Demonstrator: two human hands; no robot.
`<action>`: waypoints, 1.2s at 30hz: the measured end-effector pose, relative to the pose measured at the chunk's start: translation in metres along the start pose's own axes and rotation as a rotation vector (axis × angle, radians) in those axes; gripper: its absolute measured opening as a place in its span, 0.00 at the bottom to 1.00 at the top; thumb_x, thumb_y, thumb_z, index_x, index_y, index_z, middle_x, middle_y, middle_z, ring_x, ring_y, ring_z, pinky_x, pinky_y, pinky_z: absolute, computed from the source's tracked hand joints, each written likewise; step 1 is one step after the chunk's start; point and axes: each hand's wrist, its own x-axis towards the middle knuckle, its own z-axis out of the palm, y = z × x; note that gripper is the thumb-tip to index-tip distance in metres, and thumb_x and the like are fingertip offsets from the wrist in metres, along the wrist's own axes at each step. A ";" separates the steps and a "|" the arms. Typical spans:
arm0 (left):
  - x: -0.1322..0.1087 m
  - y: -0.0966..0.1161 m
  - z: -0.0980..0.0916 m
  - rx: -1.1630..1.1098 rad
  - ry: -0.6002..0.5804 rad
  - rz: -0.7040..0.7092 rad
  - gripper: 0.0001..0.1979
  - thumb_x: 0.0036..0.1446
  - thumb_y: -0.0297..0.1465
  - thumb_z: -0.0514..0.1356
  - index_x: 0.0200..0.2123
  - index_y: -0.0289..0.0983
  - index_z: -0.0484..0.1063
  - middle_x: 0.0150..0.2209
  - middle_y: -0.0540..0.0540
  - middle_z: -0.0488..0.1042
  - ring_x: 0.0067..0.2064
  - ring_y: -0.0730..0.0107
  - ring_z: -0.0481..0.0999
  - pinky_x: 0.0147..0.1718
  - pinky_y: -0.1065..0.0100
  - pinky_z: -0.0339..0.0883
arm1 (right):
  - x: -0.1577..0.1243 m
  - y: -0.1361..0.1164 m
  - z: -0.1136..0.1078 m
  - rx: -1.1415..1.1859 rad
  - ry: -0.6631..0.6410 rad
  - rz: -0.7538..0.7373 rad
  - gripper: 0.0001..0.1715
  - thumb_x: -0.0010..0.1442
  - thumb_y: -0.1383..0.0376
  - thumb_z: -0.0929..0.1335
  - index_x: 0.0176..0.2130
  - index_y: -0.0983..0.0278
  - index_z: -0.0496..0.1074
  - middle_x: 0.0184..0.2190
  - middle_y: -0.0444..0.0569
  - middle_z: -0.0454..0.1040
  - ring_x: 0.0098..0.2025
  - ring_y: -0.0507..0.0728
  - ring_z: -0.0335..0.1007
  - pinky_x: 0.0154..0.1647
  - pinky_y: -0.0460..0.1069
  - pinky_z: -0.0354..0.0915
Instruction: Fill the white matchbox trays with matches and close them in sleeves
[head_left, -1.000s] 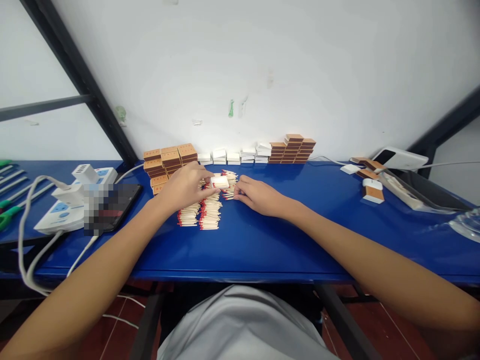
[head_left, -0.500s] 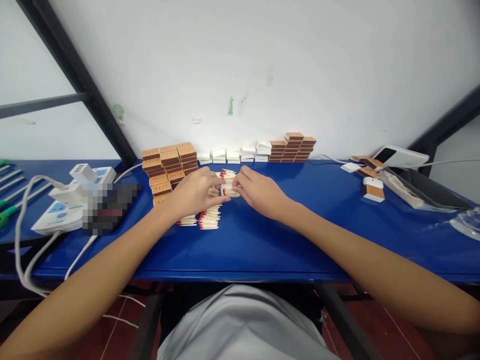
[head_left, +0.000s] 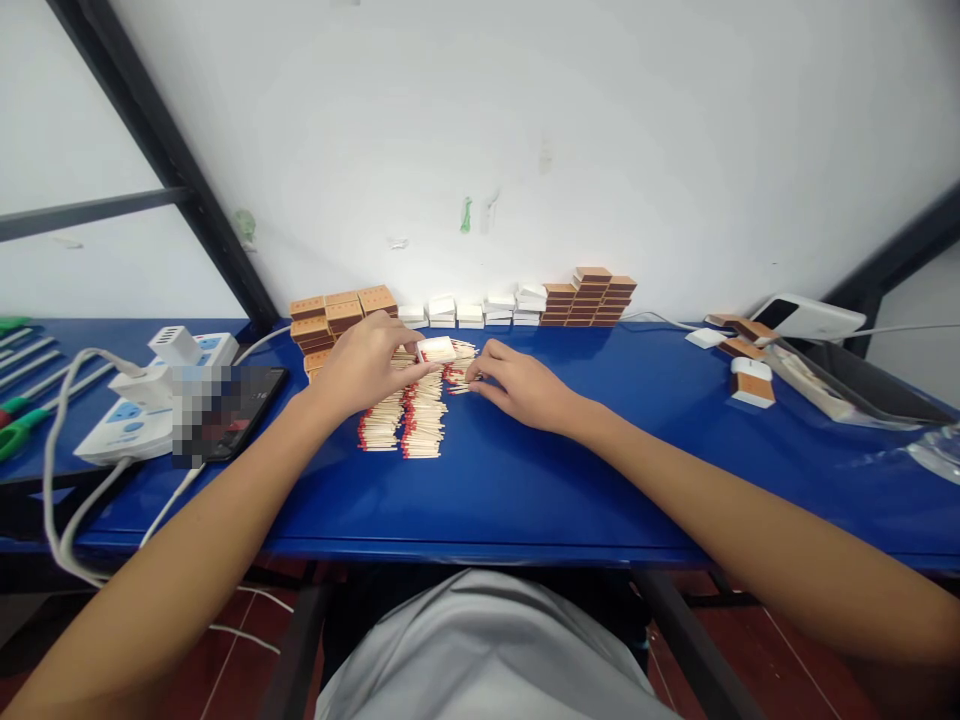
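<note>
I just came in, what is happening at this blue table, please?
A person sits at a blue table and handles matches. The left hand holds a small white box tray above a pile of red-tipped matches lying on the table. The right hand has its fingertips on loose matches beside the pile. Along the wall stand stacks of brown matchboxes and a row of white trays.

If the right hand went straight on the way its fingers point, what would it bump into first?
Probably the loose matches, which lie just at the fingertips of the right hand. Behind them comes the left hand, holding a small white tray. Depth is hard to judge here.
</note>
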 end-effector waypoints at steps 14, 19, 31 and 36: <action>-0.001 -0.001 0.008 -0.006 -0.075 -0.015 0.17 0.65 0.45 0.66 0.44 0.36 0.83 0.41 0.38 0.82 0.47 0.50 0.78 0.45 0.56 0.69 | -0.004 0.000 0.000 0.040 -0.098 0.034 0.05 0.73 0.65 0.67 0.48 0.62 0.73 0.48 0.52 0.70 0.40 0.57 0.69 0.43 0.50 0.63; -0.001 0.000 0.008 0.006 -0.084 0.008 0.18 0.66 0.46 0.65 0.42 0.37 0.83 0.39 0.40 0.81 0.46 0.52 0.77 0.45 0.57 0.69 | -0.003 -0.003 0.001 0.045 -0.114 0.020 0.07 0.74 0.65 0.66 0.46 0.63 0.74 0.47 0.52 0.70 0.38 0.56 0.68 0.43 0.50 0.62; -0.002 -0.001 0.010 -0.021 -0.075 0.022 0.20 0.65 0.48 0.66 0.45 0.37 0.83 0.39 0.40 0.81 0.46 0.52 0.77 0.44 0.57 0.69 | 0.000 -0.005 0.001 0.044 -0.117 0.040 0.05 0.74 0.65 0.66 0.47 0.62 0.73 0.48 0.51 0.71 0.39 0.56 0.69 0.42 0.49 0.61; -0.002 0.001 0.010 -0.031 -0.078 0.005 0.19 0.65 0.47 0.65 0.44 0.37 0.83 0.38 0.39 0.81 0.45 0.52 0.77 0.44 0.57 0.69 | 0.001 -0.005 0.002 -0.001 -0.148 0.082 0.05 0.74 0.65 0.67 0.44 0.63 0.72 0.46 0.51 0.71 0.40 0.57 0.70 0.42 0.49 0.61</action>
